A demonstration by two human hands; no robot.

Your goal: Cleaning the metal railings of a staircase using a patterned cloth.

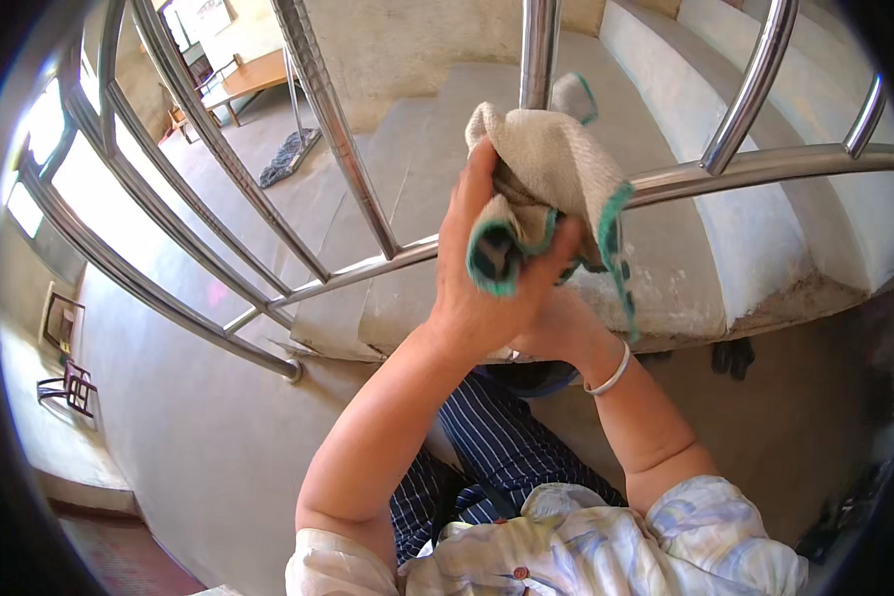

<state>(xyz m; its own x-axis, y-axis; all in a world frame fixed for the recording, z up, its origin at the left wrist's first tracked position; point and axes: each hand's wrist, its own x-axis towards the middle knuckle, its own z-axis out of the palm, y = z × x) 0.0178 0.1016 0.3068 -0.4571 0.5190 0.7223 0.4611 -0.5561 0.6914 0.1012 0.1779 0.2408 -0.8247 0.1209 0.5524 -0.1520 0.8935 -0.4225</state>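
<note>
A beige knit cloth [559,153] with green stitched edges is bunched between my hands. One edge curls into a tube with a dark inside. My left hand [469,298] grips the cloth from the left, its fingers reaching up along that side. On the right and lower down, my right hand [555,316] presses against the cloth, its fingers partly blurred and partly covered. A silver bangle [609,372] circles my right wrist. Behind the cloth, a steel upright post [540,52] meets the curved bottom rail [760,167]; whether the cloth wraps around them is hidden.
Steel railing bars [343,141] curve along the left. Beyond the railing, concrete steps [648,104] rise at right. A mop [290,155] lies near a wooden table [257,78]. A dark chair [74,387] stands far left. Dark shoes [731,359] sit below the step edge.
</note>
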